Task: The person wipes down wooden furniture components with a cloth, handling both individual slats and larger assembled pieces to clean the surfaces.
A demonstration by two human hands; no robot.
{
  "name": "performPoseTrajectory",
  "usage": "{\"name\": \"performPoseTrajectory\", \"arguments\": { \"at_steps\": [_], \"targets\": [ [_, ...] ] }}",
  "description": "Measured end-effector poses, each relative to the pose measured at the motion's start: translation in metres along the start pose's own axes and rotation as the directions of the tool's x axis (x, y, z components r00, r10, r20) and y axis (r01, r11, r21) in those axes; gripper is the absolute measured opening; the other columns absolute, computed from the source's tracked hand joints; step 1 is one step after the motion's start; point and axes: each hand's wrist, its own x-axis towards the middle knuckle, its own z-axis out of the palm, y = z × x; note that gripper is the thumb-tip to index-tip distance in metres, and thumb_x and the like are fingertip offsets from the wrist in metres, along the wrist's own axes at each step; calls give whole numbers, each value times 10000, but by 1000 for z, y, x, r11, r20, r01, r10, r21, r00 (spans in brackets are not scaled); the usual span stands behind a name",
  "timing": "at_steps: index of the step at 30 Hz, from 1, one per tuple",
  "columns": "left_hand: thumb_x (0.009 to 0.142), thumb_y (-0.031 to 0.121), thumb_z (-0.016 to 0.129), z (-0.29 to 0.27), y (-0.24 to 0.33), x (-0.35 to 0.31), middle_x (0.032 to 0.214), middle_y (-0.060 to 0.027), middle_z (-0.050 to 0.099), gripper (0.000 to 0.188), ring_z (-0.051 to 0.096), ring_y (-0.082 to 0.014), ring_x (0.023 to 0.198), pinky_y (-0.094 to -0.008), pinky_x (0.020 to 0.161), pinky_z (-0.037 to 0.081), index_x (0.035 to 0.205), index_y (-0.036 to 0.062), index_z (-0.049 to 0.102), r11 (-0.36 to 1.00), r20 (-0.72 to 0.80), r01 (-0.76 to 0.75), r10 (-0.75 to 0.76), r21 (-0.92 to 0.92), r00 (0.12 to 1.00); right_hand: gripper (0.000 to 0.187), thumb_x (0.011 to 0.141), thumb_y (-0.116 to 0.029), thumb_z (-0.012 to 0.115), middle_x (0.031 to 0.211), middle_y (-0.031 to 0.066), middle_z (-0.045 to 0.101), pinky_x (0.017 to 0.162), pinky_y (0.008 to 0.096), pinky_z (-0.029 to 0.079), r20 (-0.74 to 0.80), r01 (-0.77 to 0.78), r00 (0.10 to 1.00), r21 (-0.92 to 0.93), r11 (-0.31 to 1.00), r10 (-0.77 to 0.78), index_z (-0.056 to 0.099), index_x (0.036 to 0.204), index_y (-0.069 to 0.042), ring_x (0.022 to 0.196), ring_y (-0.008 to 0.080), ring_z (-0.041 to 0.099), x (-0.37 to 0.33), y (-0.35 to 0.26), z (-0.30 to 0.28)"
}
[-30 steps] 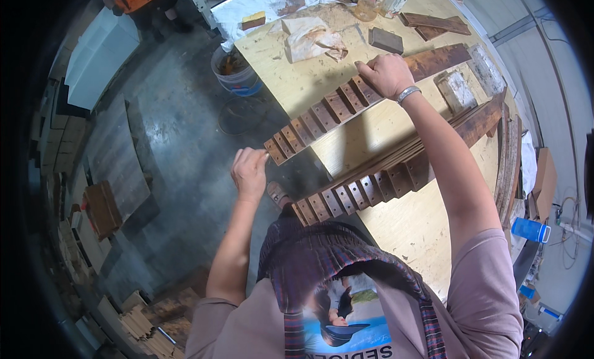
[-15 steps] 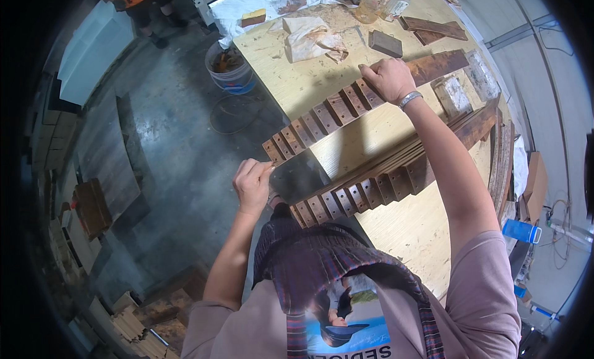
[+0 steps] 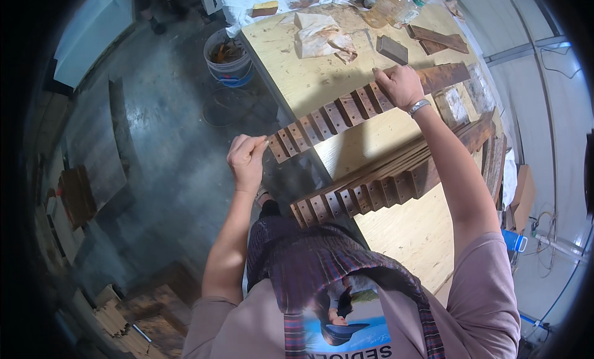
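My right hand (image 3: 402, 87) is closed over the far-right part of a row of brown wooden slats (image 3: 334, 116). The slats are staggered like steps, with small holes along their ends, and one runs on to the right past my hand. At the row's left end, my left hand (image 3: 246, 161) is closed in a pinch, fingertips against the corner of the end slat. Whatever small thing those fingers may hold is hidden. Nearer my body lies a second staggered stack of similar slats (image 3: 365, 195), its left end jutting past the table edge.
The pale wooden table (image 3: 402, 235) also bears a stained cloth (image 3: 312, 34), a dark block (image 3: 392, 49), loose wood pieces (image 3: 438, 38) and plastic bottles (image 3: 387, 9). A bucket (image 3: 228, 62) stands on the floor beside it. Another person's legs (image 3: 150, 9) show at the far left.
My left hand has moved up and slightly left, from the lower corner of the end slat to its upper corner. My right hand keeps its hold. The view has shifted slightly.
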Motion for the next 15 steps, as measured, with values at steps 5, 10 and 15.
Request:
{"name": "performPoseTrajectory", "arguments": {
  "at_steps": [5, 10, 15],
  "targets": [
    [717, -50, 743, 1, 4, -28, 701, -84, 600, 99, 558, -253, 681, -353, 618, 447, 781, 18, 709, 997, 55, -35, 39, -71, 998, 505, 908, -478, 478, 768, 234, 664, 801, 465, 516, -19, 19, 1000, -11, 1000, -19, 756, 786, -75, 767, 417, 641, 0, 10, 9],
    [753, -29, 749, 2, -2, 4, 709, -92, 578, 72, 559, -217, 692, -319, 641, 447, 803, -14, 700, 997, -26, 4, -6, -74, 1000, 506, 912, -479, 484, 774, 241, 655, 796, 470, 512, -12, -6, 1000, 36, 999, 6, 750, 795, -64, 778, 422, 636, -1, 2, 4],
    [710, -13, 770, 3, 4, -26, 690, -93, 591, 95, 542, -255, 664, -367, 612, 440, 773, 22, 706, 996, 50, -34, 39, -87, 998, 502, 913, -474, 487, 764, 242, 650, 798, 469, 512, -11, -9, 1000, -2, 1000, 9, 745, 792, -61, 778, 421, 634, -2, 5, 5]
  ]
}}
